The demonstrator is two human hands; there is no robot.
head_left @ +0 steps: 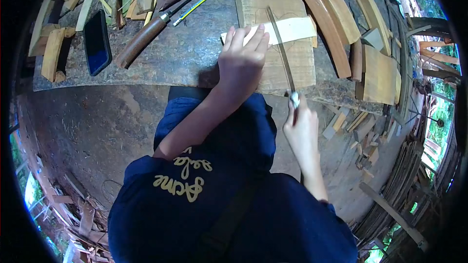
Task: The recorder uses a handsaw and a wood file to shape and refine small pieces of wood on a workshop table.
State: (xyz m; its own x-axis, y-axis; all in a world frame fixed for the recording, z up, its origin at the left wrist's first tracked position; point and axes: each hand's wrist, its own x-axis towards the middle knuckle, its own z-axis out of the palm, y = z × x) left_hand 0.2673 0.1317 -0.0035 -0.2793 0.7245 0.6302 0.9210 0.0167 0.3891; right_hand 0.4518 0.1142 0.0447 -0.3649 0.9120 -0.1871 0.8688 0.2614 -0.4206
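A pale, flat strip of wood [298,28] lies across a wider wooden board [273,1] at the bench's near side. My left hand [242,51] holds the strip down near its left end, fingers slightly apart and reaching its far edge; the thumb is hidden. My right hand [303,125] is closed round the light-coloured handle of a long, narrow-bladed hand tool [281,48]. Its blade points away from me and crosses the strip just right of my left fingers. Whether it is a saw or a file, I cannot tell. Curved pencil lines show on the wider board.
Left on the workbench [190,58] lie a phone [96,43], a wooden-handled file-like tool [145,39] and a striped pencil [206,0]. Curved wooden pieces [324,24] and blocks [379,75] crowd the right. Offcuts [368,131] lie on the floor.
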